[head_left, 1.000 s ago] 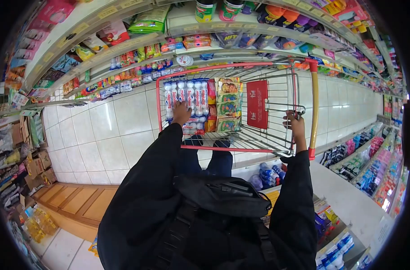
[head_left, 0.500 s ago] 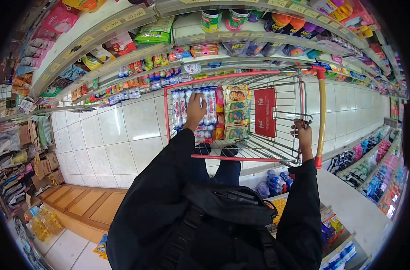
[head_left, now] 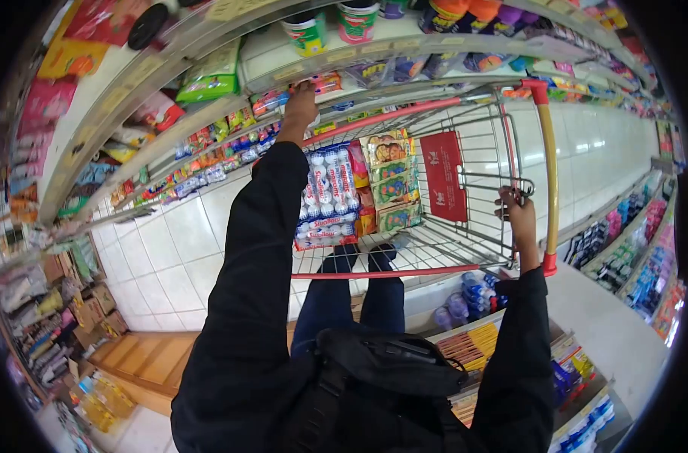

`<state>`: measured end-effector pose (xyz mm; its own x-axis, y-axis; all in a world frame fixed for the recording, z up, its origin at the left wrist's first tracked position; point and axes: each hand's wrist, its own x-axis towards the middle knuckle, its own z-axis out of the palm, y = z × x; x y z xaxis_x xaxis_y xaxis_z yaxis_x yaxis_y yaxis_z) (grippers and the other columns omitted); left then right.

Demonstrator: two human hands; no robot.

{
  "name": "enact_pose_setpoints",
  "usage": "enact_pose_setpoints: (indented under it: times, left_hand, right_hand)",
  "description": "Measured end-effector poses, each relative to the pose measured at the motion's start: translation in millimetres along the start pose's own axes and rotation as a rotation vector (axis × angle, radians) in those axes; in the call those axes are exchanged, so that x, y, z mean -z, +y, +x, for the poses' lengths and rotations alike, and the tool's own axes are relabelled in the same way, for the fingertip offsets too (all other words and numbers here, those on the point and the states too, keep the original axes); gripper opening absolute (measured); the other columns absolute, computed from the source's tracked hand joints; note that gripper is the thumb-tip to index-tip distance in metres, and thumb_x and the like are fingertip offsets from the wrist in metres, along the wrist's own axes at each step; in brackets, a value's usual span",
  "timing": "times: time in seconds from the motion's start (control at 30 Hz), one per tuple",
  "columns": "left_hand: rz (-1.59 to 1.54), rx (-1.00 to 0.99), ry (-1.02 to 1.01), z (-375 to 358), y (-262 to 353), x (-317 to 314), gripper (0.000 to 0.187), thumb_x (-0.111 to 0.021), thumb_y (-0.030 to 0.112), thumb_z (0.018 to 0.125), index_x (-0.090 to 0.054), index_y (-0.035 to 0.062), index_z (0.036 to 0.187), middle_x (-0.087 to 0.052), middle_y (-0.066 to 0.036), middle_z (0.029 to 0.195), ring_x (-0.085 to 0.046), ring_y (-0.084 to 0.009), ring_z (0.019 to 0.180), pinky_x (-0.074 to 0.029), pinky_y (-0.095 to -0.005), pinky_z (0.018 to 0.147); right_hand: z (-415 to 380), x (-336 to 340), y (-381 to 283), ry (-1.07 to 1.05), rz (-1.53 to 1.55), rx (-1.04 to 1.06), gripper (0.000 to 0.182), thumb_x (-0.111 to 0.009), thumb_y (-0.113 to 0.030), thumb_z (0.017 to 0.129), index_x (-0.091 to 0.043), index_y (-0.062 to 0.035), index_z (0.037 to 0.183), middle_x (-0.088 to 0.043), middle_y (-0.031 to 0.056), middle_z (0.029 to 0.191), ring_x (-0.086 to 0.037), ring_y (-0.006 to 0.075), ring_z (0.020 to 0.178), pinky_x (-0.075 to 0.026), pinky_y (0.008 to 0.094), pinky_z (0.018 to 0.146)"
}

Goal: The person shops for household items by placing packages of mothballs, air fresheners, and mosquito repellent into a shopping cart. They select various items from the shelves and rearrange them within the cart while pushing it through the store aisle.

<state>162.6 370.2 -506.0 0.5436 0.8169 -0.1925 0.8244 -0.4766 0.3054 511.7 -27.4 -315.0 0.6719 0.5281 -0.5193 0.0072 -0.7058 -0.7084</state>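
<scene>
My left hand [head_left: 300,107] reaches to a low shelf, at small orange-and-blue packets [head_left: 270,101]; its fingertips are too small and partly hidden to show a grip. My right hand [head_left: 518,210] is closed around a metal wire loop of the shopping cart [head_left: 551,181], beside the yellow-and-red handle. Inside the cart basket, white balls in clear packs with blue-and-red "Swallow" labels [head_left: 327,187] lie at the left. Green-and-yellow food packets [head_left: 394,181] are stacked beside them, with red-orange packets [head_left: 365,210] between. A red panel [head_left: 443,176] hangs on the cart's wires.
Shelves [head_left: 344,51] with tubs, pouches and price strips curve around the far side. Wooden panels [head_left: 144,361] and cardboard boxes [head_left: 95,308] are at the lower left. A white counter [head_left: 604,321] and goods racks stand at the right. Yellow bottles [head_left: 106,400] sit lower left.
My left hand has left the white-ball packs in the cart and moved up to the shelf packets. The view has shifted and tilted. My right hand remains on the cart.
</scene>
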Motion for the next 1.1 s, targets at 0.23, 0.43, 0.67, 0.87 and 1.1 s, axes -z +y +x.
enact_pose_setpoints:
  times: [0.23, 0.43, 0.67, 0.87, 1.1]
  left_hand:
    - [0.379, 0.046, 0.069, 28, 9, -25, 0.06, -0.071, 0.031, 0.08, -0.05, 0.0094, 0.131, -0.055, -0.013, 0.131, -0.045, -0.0309, 0.129, -0.031, -0.0492, 0.107]
    - [0.248, -0.088, -0.031, 23, 7, 1, 0.066, -0.074, 0.03, 0.078, -0.044, 0.0064, 0.133, -0.056, -0.018, 0.127, -0.054, -0.0349, 0.118, -0.046, -0.0457, 0.097]
    - [0.187, -0.331, 0.153, -67, -11, 54, 0.055, -0.069, 0.025, 0.078, -0.051, -0.0027, 0.122, -0.054, -0.021, 0.123, -0.056, -0.0387, 0.113, -0.048, -0.0462, 0.093]
    - [0.002, -0.195, 0.156, -163, -20, 127, 0.04, -0.066, 0.024, 0.077, -0.059, -0.0022, 0.106, -0.061, -0.025, 0.108, -0.063, -0.0382, 0.098, -0.051, -0.0481, 0.08]
    - [-1.79, 0.672, 0.052, -355, 46, 105, 0.029, -0.061, 0.037, 0.089, -0.055, 0.0083, 0.089, -0.048, -0.001, 0.058, -0.05, -0.0142, 0.048, -0.043, -0.0297, 0.045]
  right_hand:
    - [-3, -2, -6, 0.017, 0.033, -0.015, 0.027, -0.069, -0.022, 0.086, -0.068, 0.001, 0.1, -0.066, 0.0076, 0.083, -0.066, 0.0161, 0.075, -0.054, 0.0282, 0.06]
    - [3, 3, 0, 0.029, 0.009, -0.007, 0.03, -0.069, -0.025, 0.085, -0.069, 0.001, 0.099, -0.067, 0.0092, 0.081, -0.065, 0.0145, 0.07, -0.053, 0.0277, 0.06]
    - [4, 3, 1, 0.019, -0.023, 0.015, 0.035, -0.071, -0.029, 0.083, -0.069, 0.0018, 0.099, -0.066, 0.0096, 0.077, -0.063, 0.0152, 0.063, -0.052, 0.0289, 0.058]
    - [16, 3, 17, 0.065, -0.108, 0.03, 0.035, -0.072, -0.032, 0.081, -0.069, 0.0013, 0.091, -0.064, 0.0089, 0.072, -0.061, 0.0172, 0.058, -0.051, 0.0316, 0.056]
    - [23, 3, 24, 0.08, -0.183, 0.114, 0.039, -0.071, -0.037, 0.08, -0.069, 0.0014, 0.087, -0.063, 0.008, 0.067, -0.064, 0.0176, 0.059, -0.052, 0.0317, 0.055]
